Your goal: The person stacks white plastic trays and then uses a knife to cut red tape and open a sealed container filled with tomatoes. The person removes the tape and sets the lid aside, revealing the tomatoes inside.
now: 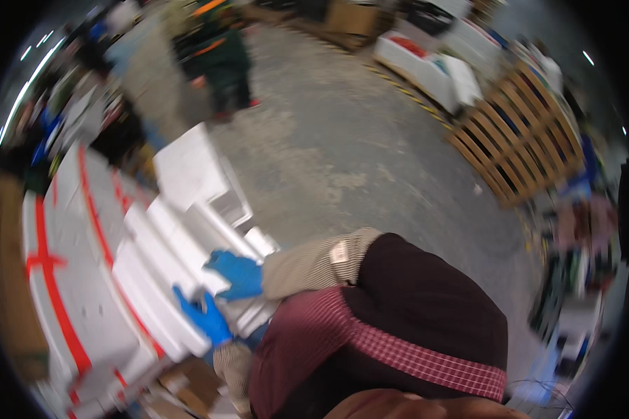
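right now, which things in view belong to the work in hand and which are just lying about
In the work, judging by closeness:
- left hand and right hand, blue-gloved
- white slabs at the hands
- probably the red-taped white boxes alongside

Apparently just lying about:
- slatted wooden frame
- white bin
- brown cardboard

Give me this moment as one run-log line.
left hand: blue-gloved, fingers spread, by white foam pieces | right hand: blue-gloved, at same pieces, hold unclear | picture left: red-taped white boxes
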Demonstrator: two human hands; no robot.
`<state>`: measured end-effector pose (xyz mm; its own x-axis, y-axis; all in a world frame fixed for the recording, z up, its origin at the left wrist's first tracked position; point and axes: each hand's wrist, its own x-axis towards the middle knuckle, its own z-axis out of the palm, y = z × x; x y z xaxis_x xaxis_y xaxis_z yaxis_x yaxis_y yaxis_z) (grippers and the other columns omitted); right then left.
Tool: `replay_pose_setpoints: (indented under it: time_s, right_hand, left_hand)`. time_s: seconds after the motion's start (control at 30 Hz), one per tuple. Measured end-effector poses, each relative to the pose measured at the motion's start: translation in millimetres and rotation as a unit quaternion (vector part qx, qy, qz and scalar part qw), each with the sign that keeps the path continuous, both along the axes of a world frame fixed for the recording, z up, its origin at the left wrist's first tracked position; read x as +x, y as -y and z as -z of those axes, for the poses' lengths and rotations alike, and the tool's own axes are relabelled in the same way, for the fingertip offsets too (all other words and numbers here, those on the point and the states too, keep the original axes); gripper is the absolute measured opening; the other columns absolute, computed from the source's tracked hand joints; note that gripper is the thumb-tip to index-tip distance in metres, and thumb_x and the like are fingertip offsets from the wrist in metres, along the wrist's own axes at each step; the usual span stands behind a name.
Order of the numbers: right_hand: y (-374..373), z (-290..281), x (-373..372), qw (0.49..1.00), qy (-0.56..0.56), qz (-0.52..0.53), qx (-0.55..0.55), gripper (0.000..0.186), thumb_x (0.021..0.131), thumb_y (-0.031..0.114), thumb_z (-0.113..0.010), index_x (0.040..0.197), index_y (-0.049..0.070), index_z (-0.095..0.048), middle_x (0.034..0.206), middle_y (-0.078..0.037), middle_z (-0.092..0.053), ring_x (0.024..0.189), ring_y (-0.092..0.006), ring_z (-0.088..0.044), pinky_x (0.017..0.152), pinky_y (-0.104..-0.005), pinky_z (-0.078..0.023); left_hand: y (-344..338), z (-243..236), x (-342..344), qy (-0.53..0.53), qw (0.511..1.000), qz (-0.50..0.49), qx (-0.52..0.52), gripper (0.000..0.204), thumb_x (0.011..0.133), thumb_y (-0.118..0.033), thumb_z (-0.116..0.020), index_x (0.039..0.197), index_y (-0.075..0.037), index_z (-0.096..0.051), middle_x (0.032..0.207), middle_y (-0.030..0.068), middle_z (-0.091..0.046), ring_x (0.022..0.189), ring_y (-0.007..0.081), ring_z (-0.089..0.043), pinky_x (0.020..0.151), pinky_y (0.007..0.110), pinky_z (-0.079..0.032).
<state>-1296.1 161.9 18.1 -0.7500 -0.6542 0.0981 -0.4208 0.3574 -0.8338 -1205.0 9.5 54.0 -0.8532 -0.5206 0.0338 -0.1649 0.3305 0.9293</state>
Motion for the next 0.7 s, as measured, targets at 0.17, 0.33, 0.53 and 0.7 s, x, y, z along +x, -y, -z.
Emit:
replay_pose_setpoints:
  time_s: [0.17,0.33,0.53,0.7]
  right_hand:
    - [5,8,-12,0.99,0.039,0.03,-0.13,0.099,0.082,0.04,-0.085,0.158,0.007,-0.031,0.155,-0.022,-0.036,0.139,-0.0362,-0.041,0.114,-0.0479,-0.041]
    - [12,-5,-31,0.982,0.152,0.049,-0.095,0.109,0.079,0.04,-0.087,0.16,0.003,-0.024,0.153,-0.022,-0.033,0.134,-0.0366,-0.047,0.108,-0.0486,-0.047]
    - [33,9,-36,0.973,0.224,0.029,-0.047,0.124,0.074,0.043,-0.089,0.161,-0.001,-0.012,0.159,-0.027,-0.026,0.143,-0.0407,-0.038,0.119,-0.0486,-0.037]
    - [22,8,-5,0.992,0.116,-0.012,-0.055,0.131,0.072,0.042,-0.09,0.164,0.003,-0.004,0.169,-0.027,-0.012,0.156,-0.0396,-0.017,0.125,-0.0445,-0.025]
  left_hand:
    - [-6,-37,11,-0.1,0.949,-0.029,-0.298,0.069,0.09,-0.006,-0.072,0.151,0.003,-0.041,0.155,0.025,-0.038,0.144,0.0417,-0.041,0.117,0.047,-0.037]
    - [21,-83,58,-0.128,0.892,-0.111,-0.42,0.058,0.085,-0.007,-0.071,0.141,-0.003,-0.055,0.147,0.0215,-0.05,0.135,0.0398,-0.048,0.114,0.049,-0.039]
    - [46,-75,55,-0.067,0.934,-0.117,-0.331,0.045,0.091,-0.005,-0.071,0.134,0.001,-0.059,0.128,0.0182,-0.064,0.114,0.0321,-0.063,0.097,0.039,-0.053]
    - [33,-36,-19,-0.013,0.924,-0.032,-0.38,0.068,0.097,-0.035,-0.068,0.15,0.0,-0.044,0.138,0.0289,-0.057,0.122,0.0441,-0.06,0.101,0.046,-0.051]
